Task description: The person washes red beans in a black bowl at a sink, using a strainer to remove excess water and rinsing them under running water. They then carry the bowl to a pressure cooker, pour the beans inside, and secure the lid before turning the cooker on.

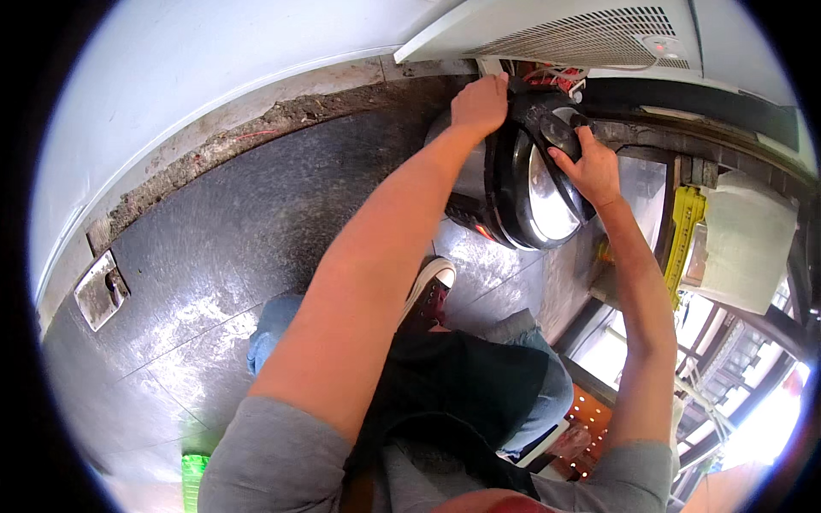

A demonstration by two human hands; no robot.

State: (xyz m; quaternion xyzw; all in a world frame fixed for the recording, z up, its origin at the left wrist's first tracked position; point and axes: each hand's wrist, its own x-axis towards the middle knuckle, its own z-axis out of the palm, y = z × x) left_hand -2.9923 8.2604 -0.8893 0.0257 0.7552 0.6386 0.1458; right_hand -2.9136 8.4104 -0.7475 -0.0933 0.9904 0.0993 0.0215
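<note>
A black-and-silver electric appliance (553,202), apparently a rice cooker, is in front of me on the tiled floor. An orange-red light glows low on its near side. My right hand (593,170) grips a black raised part (559,134) on its top, thumb on the near side. My left hand (480,106) is curled at the appliance's far left edge, beside a white upright strip (490,67). Whatever lies inside its fingers is hidden. Red and pale wires (555,77) show just behind the appliance.
A white panel with a slotted grille (584,35) overhangs the far side. Along the wall base runs a dirty ledge (288,115). A metal floor-drain cover (101,292) lies at left. At right are a yellow plastic piece (684,243), a pale container (747,247) and an orange perforated crate (587,410).
</note>
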